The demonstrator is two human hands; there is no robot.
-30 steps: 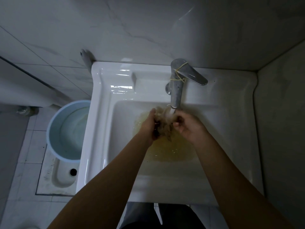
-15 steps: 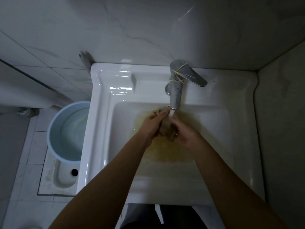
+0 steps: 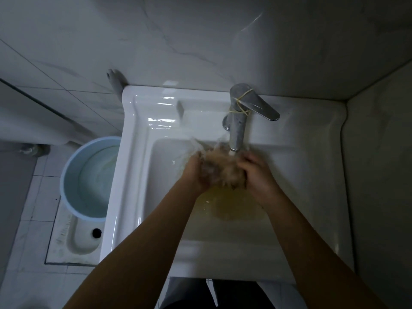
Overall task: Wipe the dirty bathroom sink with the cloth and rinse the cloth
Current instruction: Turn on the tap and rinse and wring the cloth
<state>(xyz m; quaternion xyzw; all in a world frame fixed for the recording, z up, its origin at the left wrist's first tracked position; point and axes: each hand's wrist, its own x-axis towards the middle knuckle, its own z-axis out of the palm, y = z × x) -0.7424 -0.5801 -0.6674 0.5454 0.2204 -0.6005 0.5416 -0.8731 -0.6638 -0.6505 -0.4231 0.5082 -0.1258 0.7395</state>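
A: Down in the white ceramic bathroom sink (image 3: 129, 175) now, right below the spout of the dull chrome lever tap (image 3: 237, 130). Both hands on the soggy tan cloth (image 3: 220, 169)!

B: Bunched into a wad, held above the basin floor, under the running stream. Gripped from one side by the left hand (image 3: 196, 172), with fingers curled around it.

A: And clamped from the other side by the right hand (image 3: 259, 175), with fingers folded over the top. Blurred with motion at the edges of that wad.

B: A pool of murky yellow water (image 3: 231, 208) on the basin floor beneath. Splashes up by the back ledge.

A: Thin yellow rubber band (image 3: 242, 105) looped around the tap body and handle.

B: Off to the left on the tiled floor, round pale blue plastic bucket (image 3: 71, 175), partly hidden behind the sink's edge, over one end of a white squat pan (image 3: 82, 244). Raised marks on the pan's footrest, too blurred to read.
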